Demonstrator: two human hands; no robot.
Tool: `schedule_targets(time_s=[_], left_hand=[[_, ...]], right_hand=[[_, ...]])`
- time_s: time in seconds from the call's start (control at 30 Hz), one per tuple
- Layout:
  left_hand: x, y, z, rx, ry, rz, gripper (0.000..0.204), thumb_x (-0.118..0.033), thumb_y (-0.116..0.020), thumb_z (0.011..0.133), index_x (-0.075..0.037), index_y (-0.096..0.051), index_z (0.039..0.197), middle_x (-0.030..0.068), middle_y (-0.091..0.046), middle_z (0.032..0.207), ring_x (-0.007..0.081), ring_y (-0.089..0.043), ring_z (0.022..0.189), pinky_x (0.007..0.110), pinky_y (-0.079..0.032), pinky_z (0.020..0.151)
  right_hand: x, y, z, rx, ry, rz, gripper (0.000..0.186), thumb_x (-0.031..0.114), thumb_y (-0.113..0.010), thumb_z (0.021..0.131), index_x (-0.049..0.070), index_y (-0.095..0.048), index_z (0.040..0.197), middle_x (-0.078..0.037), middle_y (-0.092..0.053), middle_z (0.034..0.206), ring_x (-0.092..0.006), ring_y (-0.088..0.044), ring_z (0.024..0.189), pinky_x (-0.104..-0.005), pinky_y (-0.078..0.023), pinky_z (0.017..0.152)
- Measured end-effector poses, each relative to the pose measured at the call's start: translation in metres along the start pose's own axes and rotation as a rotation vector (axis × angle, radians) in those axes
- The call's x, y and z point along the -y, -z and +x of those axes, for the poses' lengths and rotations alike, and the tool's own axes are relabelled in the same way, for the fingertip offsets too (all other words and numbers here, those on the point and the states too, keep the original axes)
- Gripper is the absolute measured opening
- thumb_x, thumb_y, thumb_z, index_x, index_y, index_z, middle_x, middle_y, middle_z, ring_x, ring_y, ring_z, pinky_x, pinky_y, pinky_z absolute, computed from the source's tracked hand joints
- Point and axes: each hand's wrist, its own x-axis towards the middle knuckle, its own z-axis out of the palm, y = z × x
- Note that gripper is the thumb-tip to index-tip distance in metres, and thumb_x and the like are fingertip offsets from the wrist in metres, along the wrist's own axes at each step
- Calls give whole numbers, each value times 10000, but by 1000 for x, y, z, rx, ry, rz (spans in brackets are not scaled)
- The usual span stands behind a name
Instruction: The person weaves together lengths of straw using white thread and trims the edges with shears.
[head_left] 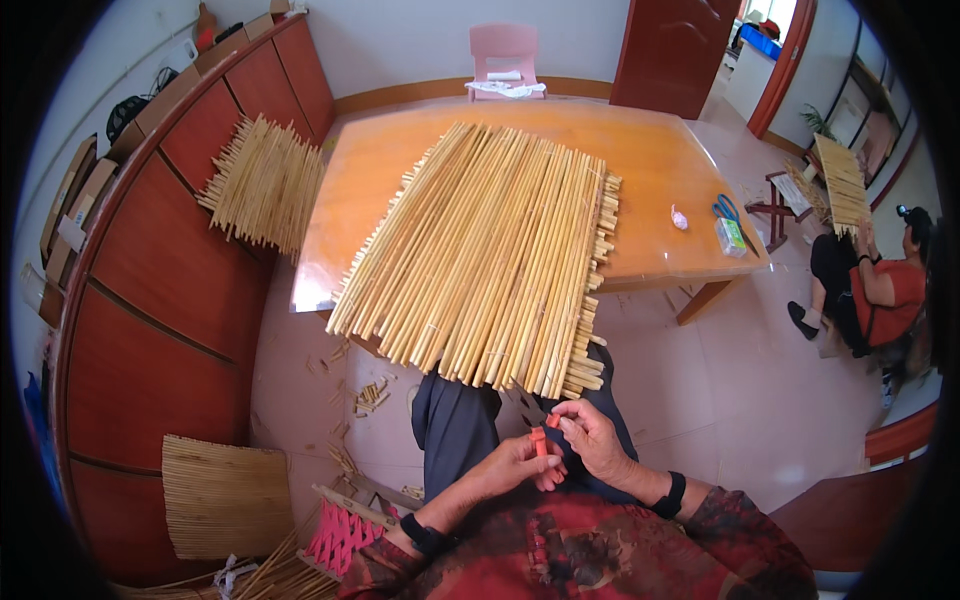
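Note:
My left hand and my right hand are close together above my lap. The fingers of my left hand are closed around a small orange-red piece. Between the right thumb and fingers is another orange-red bit; whether the two are one item, or wraps on the fingers, I cannot make out. Just beyond my hands a mat of straw-coloured reed stalks rests on the wooden table, its near end overhanging the edge. Neither hand touches this mat.
Blue-handled scissors, a small green-and-white packet and a pink ball of string lie on the table's right. Stalk bundles lean on red cabinets. A pink-webbed stool is at lower left. Another person sits at right.

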Motion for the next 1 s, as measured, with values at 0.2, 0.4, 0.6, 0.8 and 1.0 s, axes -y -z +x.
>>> schedule_targets(time_s=[0.2,0.4,0.6,0.8,1.0], left_hand=[[-5,-11,13,132,90,75,251,-157,-484,937,39,-469,1093,135,-625,932,172,-633,796,283,-529,710],[7,-11,33,232,-5,73,261,-185,-456,953,14,-502,1115,101,-629,952,160,-635,818,284,-534,741],[19,-2,43,322,93,-64,273,-185,-449,955,14,-491,1138,119,-625,1005,175,-636,865,303,-532,775],[20,5,48,347,127,-111,295,-161,-461,946,40,-463,1161,158,-603,1047,217,-615,941,341,-498,861],[18,6,54,424,78,-139,319,-112,-472,928,45,-438,1203,167,-566,1106,232,-582,1025,348,-479,895]], right_hand=[[1,18,-22,-39,139,-215,336,139,-600,842,-9,-470,1114,-115,-547,980,-199,-587,926,-296,-465,802],[14,26,-35,-78,187,-509,469,205,-681,778,12,-464,1146,-141,-529,1005,-249,-595,924,-318,-476,789],[13,25,-31,-99,68,-510,536,250,-714,742,21,-456,1153,-148,-523,1005,-276,-602,915,-328,-490,772],[6,29,-23,-56,73,-606,599,253,-728,705,30,-434,1178,-151,-514,1016,-287,-592,933,-355,-485,792],[27,30,-22,16,-94,-720,629,256,-703,716,23,-415,1224,-174,-496,1036,-319,-550,968,-381,-460,813]])
